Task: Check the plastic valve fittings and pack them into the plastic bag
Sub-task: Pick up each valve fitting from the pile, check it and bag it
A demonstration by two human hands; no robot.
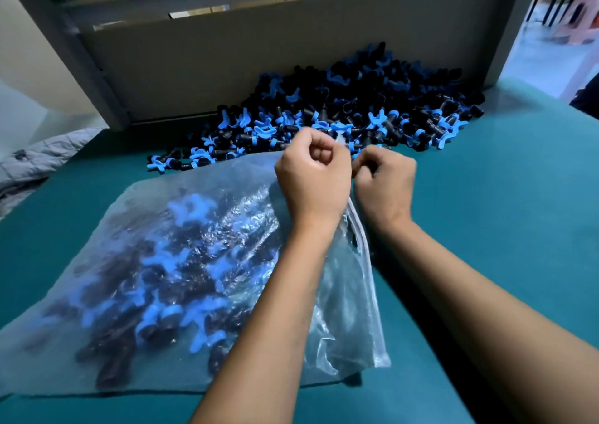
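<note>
many valve fittings (155, 281) fill the plastic bag (207, 180), apparently half full.

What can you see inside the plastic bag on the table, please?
Inside the plastic bag lie many valve fittings, black with blue handles, blurred by the cloudy film. The left forearm covers part of the bag, so what lies beneath it cannot be seen.

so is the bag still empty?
No, the plastic bag already holds many blue-and-black valve fittings, visible through the film.
</note>
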